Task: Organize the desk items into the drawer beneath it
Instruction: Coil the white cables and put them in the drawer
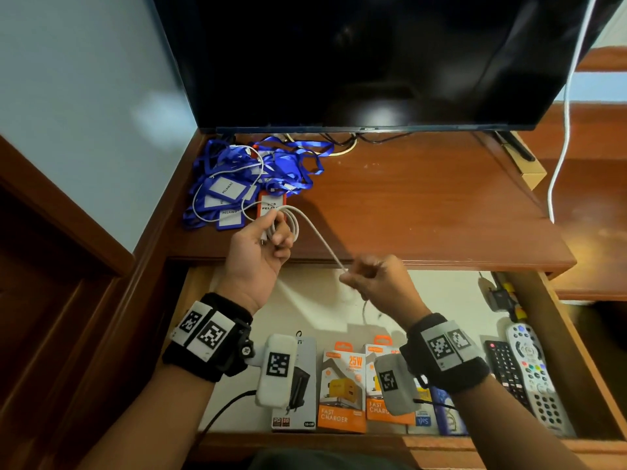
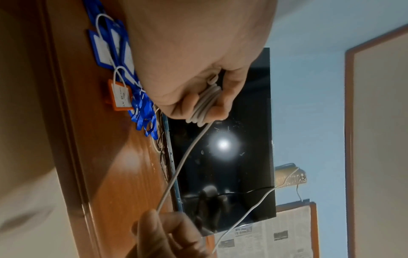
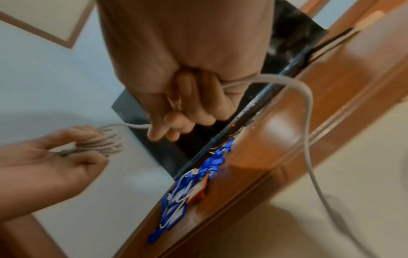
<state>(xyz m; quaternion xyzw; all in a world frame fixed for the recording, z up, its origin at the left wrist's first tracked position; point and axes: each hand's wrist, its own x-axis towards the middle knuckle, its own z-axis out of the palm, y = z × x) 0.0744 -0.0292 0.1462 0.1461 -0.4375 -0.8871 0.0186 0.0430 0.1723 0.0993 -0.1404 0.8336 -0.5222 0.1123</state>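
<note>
My left hand [image 1: 271, 232] grips a coil of white cable [image 1: 288, 222] over the desk's front edge; the loops [image 2: 205, 104] sit between thumb and fingers. A straight run of the cable [image 1: 322, 240] leads to my right hand [image 1: 359, 276], which pinches it above the open drawer [image 1: 576, 351]. In the right wrist view the cable [image 3: 307, 108] passes through the curled fingers [image 3: 198, 108] and hangs down. A pile of blue lanyards with badge holders [image 1: 244, 178] and an orange badge holder [image 1: 271, 202] lies on the desk at the back left.
The drawer holds charger boxes [image 1: 342, 391], a dark boxed item [image 1: 298, 385] and two remote controls [image 1: 532, 374] at the right. A television [image 1: 373, 59] stands at the desk's back. A thin white cable [image 1: 559, 147] hangs at the right. A cardboard box [image 1: 529, 171] sits behind.
</note>
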